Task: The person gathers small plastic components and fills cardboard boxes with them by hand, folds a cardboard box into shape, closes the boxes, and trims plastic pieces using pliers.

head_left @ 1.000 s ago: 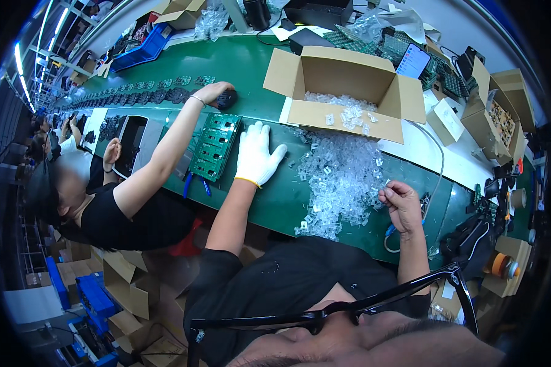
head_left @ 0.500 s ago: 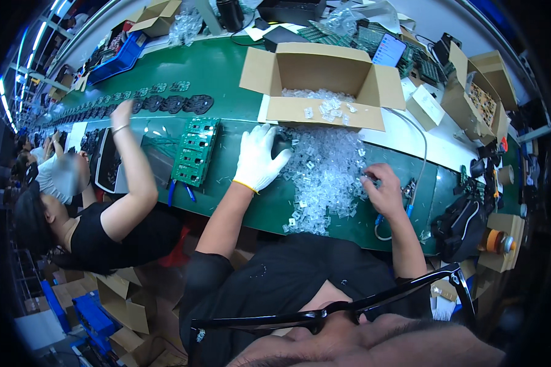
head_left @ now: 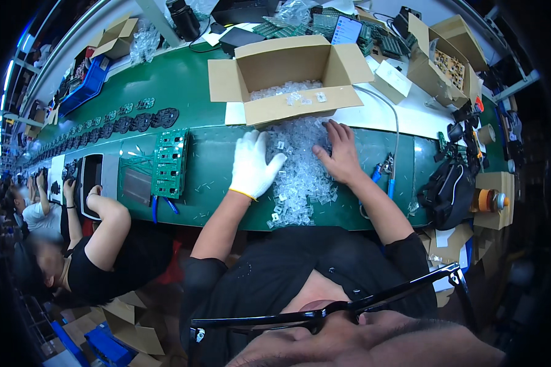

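Note:
A spread pile of small clear plastic pieces [head_left: 301, 174] lies on the green bench mat between my two hands. My left hand [head_left: 253, 164], in a white glove with a yellow cuff, rests along the pile's left edge. Its fingers are stretched out and the thumb stands apart. My right hand [head_left: 343, 154], bare, touches the upper right side of the pile, fingers extended and thumb reaching over the pieces. Neither hand holds anything I can see. Just beyond the pile stands an open cardboard box [head_left: 275, 115] with more of these clear pieces inside and a few on its front flap.
Green circuit boards [head_left: 170, 162] are stacked left of my glove, with blue-handled pliers [head_left: 155, 208] below. A cabled blue tool [head_left: 390, 183] lies at right, near a black bag [head_left: 450, 192]. Rows of dark parts [head_left: 122, 125] run left, where a co-worker [head_left: 101, 251] sits.
My right hand has moved forward and left onto the pile, and its curled fingers have straightened. The view has shifted. The co-worker's raised arm has come down from the dark parts.

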`<state>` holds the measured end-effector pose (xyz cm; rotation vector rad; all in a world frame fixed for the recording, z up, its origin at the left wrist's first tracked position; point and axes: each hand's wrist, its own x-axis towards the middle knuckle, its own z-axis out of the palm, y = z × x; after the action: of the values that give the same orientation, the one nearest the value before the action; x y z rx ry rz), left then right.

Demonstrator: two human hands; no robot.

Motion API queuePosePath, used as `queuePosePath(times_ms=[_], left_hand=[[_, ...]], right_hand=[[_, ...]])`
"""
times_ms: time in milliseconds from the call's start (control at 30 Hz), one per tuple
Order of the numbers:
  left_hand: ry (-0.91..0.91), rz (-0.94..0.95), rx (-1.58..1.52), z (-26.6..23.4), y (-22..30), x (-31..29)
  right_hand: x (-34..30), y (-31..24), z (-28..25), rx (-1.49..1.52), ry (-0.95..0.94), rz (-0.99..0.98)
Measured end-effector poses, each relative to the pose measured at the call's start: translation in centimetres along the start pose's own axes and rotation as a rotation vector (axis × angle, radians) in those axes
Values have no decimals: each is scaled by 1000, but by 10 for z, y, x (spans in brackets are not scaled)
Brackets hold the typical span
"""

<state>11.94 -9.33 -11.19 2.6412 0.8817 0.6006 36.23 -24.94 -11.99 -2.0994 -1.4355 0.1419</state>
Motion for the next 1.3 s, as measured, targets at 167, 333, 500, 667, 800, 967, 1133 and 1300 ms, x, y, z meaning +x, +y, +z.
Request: queuePosePath(times_ms=[167, 333, 500, 667, 800, 967, 1133, 1300], left_hand=[[-128, -93, -332, -21, 14, 5], [24, -89, -295, -5, 15, 15], [2, -148, -247, 0, 22, 25], [38, -81, -330, 1, 17, 35], [56, -119, -270, 4, 22, 37], [143, -72, -327, 22, 36, 37], [119, -70, -321, 20, 26, 39], [287, 48, -273, 26, 21, 37]], right_hand=[[-17, 6, 18, 114, -104, 9], [5, 15, 12, 106, 15, -49], [24, 7, 34, 72, -27, -71], [26, -2, 27, 107, -27, -95], [31, 3, 32, 73, 24, -81], [34, 0, 43, 13, -18, -123], [40, -11, 25, 121, -56, -86], [35, -1, 24, -41, -81, -192]])
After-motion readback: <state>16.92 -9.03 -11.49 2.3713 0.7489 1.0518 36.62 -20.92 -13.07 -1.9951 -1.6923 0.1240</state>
